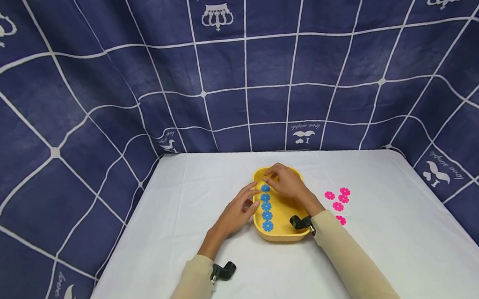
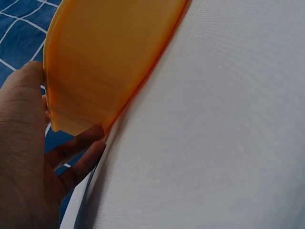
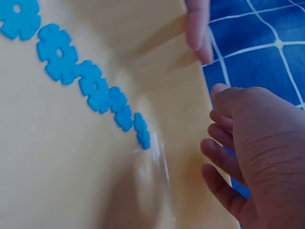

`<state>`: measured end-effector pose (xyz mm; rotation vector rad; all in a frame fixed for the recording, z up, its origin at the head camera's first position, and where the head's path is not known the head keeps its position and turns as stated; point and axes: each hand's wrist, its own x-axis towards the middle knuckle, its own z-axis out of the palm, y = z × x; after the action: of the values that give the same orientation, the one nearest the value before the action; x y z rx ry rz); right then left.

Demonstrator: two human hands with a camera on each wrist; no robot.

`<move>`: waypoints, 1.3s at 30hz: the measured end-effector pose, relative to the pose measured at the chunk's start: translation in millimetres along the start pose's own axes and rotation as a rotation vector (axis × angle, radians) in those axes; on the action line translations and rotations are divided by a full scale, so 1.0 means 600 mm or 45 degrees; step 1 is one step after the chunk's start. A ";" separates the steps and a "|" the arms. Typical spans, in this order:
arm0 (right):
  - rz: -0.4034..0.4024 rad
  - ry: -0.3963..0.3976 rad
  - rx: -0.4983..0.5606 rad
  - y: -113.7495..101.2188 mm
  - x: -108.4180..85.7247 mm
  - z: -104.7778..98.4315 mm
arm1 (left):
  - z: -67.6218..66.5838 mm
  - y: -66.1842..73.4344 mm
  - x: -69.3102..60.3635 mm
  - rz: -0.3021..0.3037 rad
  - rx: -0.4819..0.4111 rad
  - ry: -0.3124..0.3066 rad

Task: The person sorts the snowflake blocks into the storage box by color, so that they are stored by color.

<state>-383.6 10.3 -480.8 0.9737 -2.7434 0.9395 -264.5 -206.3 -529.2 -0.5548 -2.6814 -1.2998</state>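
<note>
A yellow tray (image 1: 281,214) with raised walls rests on the white cloth. Inside, along its left part, several blue flower-shaped discs (image 1: 266,206) lie in a row. My left hand (image 1: 236,213) holds the tray's left wall; the left wrist view shows the thumb by the rim and two fingers (image 2: 81,150) against the outside. Above the tray's far part is my right hand (image 1: 287,180), its fingers loosely bent near the far end of the row. In the right wrist view nothing shows between those fingers (image 3: 221,157).
Several pink flower-shaped discs (image 1: 338,206) lie on the white cloth (image 1: 386,217) to the right of the tray, near the right forearm. Blue checked curtains (image 1: 266,76) rise behind the table and at both sides.
</note>
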 end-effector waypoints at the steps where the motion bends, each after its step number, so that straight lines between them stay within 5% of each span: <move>1: 0.002 0.015 0.016 -0.002 0.000 -0.002 | -0.001 0.000 0.000 -0.003 0.001 0.001; 12: -0.008 0.175 0.227 -0.018 -0.014 -0.026 | 0.001 0.002 -0.002 -0.003 0.009 0.010; 39: -0.009 0.336 0.283 -0.015 -0.038 -0.085 | 0.000 0.003 0.000 -0.007 0.035 0.015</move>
<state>-366.3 46.8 -441.1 0.8182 -2.4557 1.2916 -263.8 -205.5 -528.0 -0.5353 -2.6890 -1.2620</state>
